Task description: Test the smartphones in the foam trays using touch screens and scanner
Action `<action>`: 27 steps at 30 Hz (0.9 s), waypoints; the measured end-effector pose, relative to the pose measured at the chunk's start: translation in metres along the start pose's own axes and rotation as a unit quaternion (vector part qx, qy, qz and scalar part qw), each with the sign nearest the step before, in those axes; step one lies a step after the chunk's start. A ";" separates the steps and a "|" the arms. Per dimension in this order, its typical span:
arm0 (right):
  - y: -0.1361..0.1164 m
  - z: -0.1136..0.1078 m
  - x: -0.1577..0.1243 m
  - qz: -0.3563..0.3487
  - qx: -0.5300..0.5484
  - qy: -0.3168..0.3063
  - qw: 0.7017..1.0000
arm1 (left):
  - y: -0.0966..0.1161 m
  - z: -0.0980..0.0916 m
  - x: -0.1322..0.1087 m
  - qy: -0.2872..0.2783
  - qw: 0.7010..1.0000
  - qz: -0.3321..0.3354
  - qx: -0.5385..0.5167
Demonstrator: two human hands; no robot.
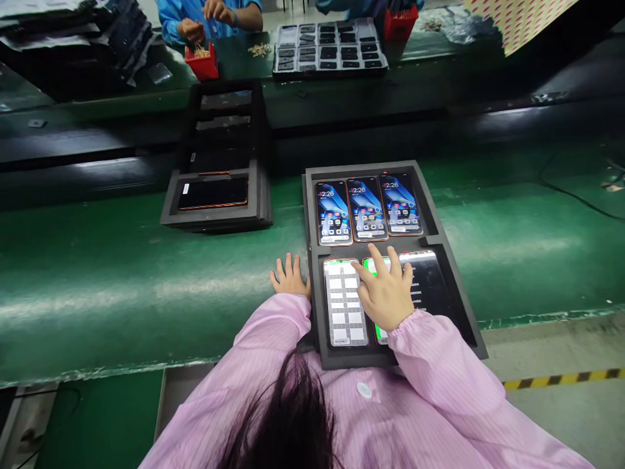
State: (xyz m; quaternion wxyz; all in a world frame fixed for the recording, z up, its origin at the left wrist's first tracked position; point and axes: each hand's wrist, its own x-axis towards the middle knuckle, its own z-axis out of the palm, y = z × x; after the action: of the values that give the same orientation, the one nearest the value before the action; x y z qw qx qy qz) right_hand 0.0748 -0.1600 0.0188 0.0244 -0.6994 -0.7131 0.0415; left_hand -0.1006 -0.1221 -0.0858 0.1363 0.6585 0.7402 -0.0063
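A dark foam tray [316, 355] lies in front of me with two rows of smartphones. In the far row, the left phone [334, 212], the middle phone [367, 208] and the right phone [401, 203] show a lit home screen. Of the near row, the left phone [347, 306] shows a white grid and the right phone [430, 280] a dark screen with lines of text. My right hand [388, 293], fingers spread, is over the middle phone [382, 335], covering most of its green-and-white screen. My left hand [290, 279] rests open beside the tray's left edge.
Stacked foam trays [215, 219] with dark phones stand to the left. Beyond are a compartment tray [329, 49] of small dark parts, red bins [202, 63] and a co-worker's hands [205, 19]. A black cable [576, 198] lies at right on the green bench [122, 280].
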 end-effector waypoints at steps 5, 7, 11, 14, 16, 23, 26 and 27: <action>0.003 -0.001 -0.001 0.009 -0.010 0.000 1.000 | 0.000 0.001 0.000 0.004 1.000 -0.002 0.005; 0.004 -0.002 -0.003 0.008 -0.008 0.004 1.000 | 0.000 0.001 0.000 0.001 1.000 -0.003 0.005; 0.005 -0.004 -0.010 -0.007 -0.001 0.011 1.000 | -0.001 0.002 0.000 -0.005 1.000 -0.002 0.001; 0.003 -0.005 -0.015 -0.014 0.006 0.005 1.000 | -0.001 0.002 0.000 -0.004 1.000 -0.001 -0.001; 0.001 -0.006 -0.017 -0.016 0.013 0.004 1.000 | -0.001 0.002 0.000 -0.001 1.000 -0.001 -0.002; -0.019 -0.003 -0.010 -0.052 0.034 -0.025 0.998 | 0.001 -0.001 0.000 -0.003 1.000 -0.001 -0.004; -0.029 -0.001 -0.005 -0.068 0.043 -0.033 0.996 | 0.001 -0.001 -0.001 -0.005 1.000 -0.003 -0.004; -0.032 -0.001 -0.005 -0.073 0.047 -0.037 0.996 | 0.001 -0.001 -0.001 -0.005 1.000 -0.002 -0.003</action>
State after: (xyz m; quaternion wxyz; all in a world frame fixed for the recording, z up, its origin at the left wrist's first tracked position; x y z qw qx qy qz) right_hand 0.0433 -0.1651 0.0225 0.0336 -0.6417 -0.7598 0.0986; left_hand -0.0996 -0.1228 -0.0843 0.1420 0.6567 0.7406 -0.0081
